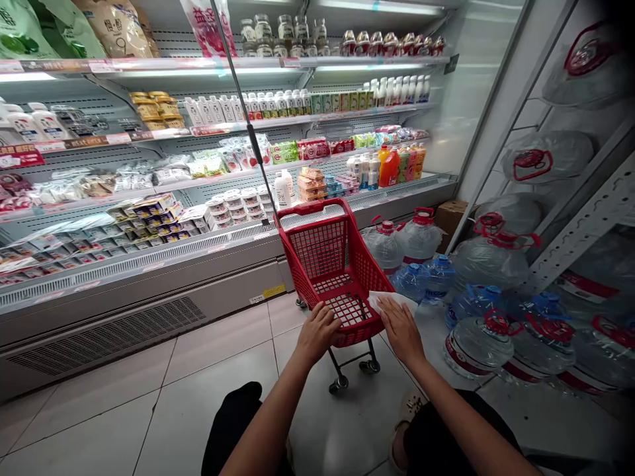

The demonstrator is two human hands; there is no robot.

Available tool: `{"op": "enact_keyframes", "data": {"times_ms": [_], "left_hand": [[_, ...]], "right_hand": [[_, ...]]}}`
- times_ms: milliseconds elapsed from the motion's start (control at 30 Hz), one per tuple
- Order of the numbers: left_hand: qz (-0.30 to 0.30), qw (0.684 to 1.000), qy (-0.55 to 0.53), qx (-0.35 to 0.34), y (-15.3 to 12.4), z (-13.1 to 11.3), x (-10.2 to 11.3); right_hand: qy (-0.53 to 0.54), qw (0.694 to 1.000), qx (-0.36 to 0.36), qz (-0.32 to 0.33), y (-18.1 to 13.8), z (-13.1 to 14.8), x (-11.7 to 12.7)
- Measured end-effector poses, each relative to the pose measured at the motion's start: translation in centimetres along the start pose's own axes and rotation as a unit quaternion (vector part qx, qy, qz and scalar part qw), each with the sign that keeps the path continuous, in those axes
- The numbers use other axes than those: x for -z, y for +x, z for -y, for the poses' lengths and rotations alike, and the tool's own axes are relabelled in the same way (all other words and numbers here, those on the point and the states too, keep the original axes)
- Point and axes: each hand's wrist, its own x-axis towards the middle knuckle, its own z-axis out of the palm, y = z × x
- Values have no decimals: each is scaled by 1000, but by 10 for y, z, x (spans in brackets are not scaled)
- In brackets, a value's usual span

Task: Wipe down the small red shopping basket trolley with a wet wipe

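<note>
A small red plastic shopping cart (321, 244) with grid walls stands on the tiled floor before me, its basket holding nothing I can see. My left hand (320, 330) grips the near left part of its rim, fingers curled over the edge. A white cloth or wipe (404, 304) lies over the right rim. My right hand (401, 329) presses on that cloth with its fingers together and fairly straight. Below the basket are dark metal legs with caster wheels (339, 385).
An open refrigerated display (228, 261) with dairy cups and bottles runs behind the cart. A thin dark pole (254, 142) rises at the cart's left corner. Large water jugs (479, 347) crowd the floor on the right, beside a metal rack. My shoe (409, 406) is below the right hand.
</note>
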Motion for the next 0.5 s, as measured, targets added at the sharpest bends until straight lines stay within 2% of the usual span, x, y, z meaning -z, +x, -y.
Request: {"op": "enact_keyframes", "data": {"times_ms": [200,267,333,400,500], "left_hand": [[-16,1000,10,19,22,-30,-22],[-17,999,9,27,24,-40,-24],[-15,1000,-10,23,24,-46,-23],[-12,999,-47,-2,23,-46,-17],[-24,997,-66,-17,20,-27,-2]], "right_hand": [[36,998,53,29,-16,50,-15],[35,997,53,36,-23,57,-13],[27,997,59,46,-27,51,-5],[16,996,65,55,-26,34,6],[2,999,30,35,-21,-2,19]]}}
